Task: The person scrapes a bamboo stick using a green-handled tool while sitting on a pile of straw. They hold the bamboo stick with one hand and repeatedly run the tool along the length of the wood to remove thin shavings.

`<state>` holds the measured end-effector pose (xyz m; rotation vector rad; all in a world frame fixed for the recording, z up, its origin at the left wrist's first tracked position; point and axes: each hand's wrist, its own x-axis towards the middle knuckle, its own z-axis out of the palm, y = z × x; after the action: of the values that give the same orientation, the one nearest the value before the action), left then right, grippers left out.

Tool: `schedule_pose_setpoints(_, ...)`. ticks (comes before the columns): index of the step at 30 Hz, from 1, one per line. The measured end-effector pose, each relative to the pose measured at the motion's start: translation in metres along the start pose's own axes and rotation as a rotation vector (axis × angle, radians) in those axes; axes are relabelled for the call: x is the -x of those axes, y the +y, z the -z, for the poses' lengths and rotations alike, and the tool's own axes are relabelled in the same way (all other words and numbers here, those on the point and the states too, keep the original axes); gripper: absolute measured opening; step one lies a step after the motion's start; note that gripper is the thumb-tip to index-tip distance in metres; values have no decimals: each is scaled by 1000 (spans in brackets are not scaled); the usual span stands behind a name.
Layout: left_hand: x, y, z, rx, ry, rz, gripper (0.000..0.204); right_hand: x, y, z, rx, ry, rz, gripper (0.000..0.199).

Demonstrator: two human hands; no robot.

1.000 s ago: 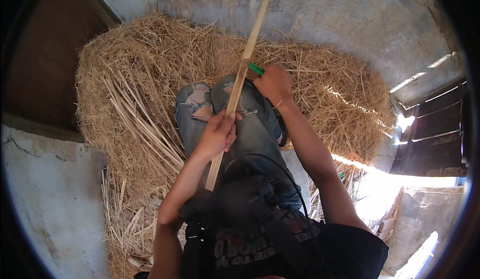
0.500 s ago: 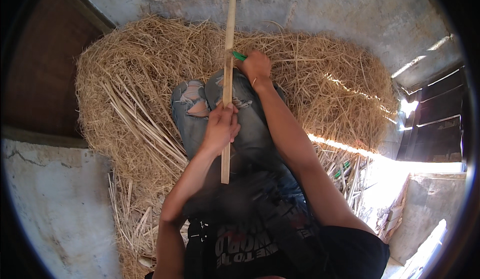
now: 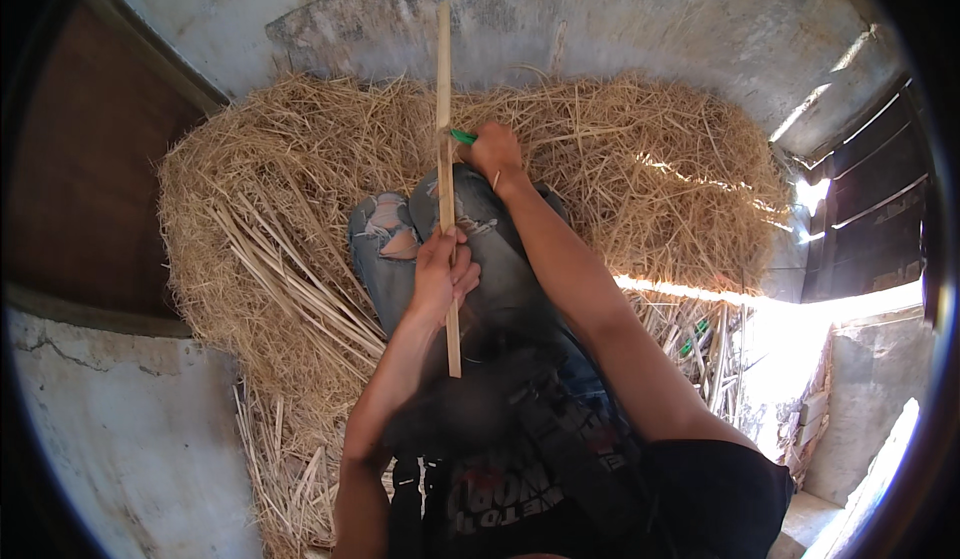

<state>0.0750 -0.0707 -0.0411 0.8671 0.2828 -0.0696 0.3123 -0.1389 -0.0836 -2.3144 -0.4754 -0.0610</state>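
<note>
My left fingers [image 3: 464, 280] clamp pale strip [image 3: 446, 184], right fingers [image 3: 485, 140] green tool [image 3: 462, 137] against it; strip whole, work seemingly unfinished.

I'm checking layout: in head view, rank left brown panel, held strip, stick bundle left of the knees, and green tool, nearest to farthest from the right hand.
1. Green tool: in the right hand.
2. Held strip: just left, in the left hand.
3. Stick bundle: farther left, on straw.
4. Brown panel: far left.

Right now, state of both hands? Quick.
Left hand: closed, holding the pale strip.
Right hand: closed, holding a green tool at the strip's right edge.
</note>
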Motion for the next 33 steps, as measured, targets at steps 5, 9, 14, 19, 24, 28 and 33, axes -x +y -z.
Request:
schedule_pose_setpoints(5,4,4,12,214,-101,39,25,-23,8,-15,-84,-34,11,29)
schedule_pose_setpoints(9,9,7,15,2,-44,-36,27,-12,7,-8,-162,115,65,30)
schedule_pose_setpoints(14,12,25,25,-358,-7,-195,30,7,-27,52,-431,-111,-79,26)
schedule_pose_setpoints(19,10,40,21,-547,68,-300,27,8,-21,64,-698,-110,-26,24)
schedule_pose_setpoints(24,14,42,7,-764,126,-339,30,11,-40,75,-792,-49,122,23)
schedule_pose_setpoints(28,20,42,1,-854,155,-374,30,12,-57,93,-699,-34,132,28)
schedule_pose_setpoints(33,24,48,-6,-902,184,-380,29,12,-70,108,-730,-95,112,34)
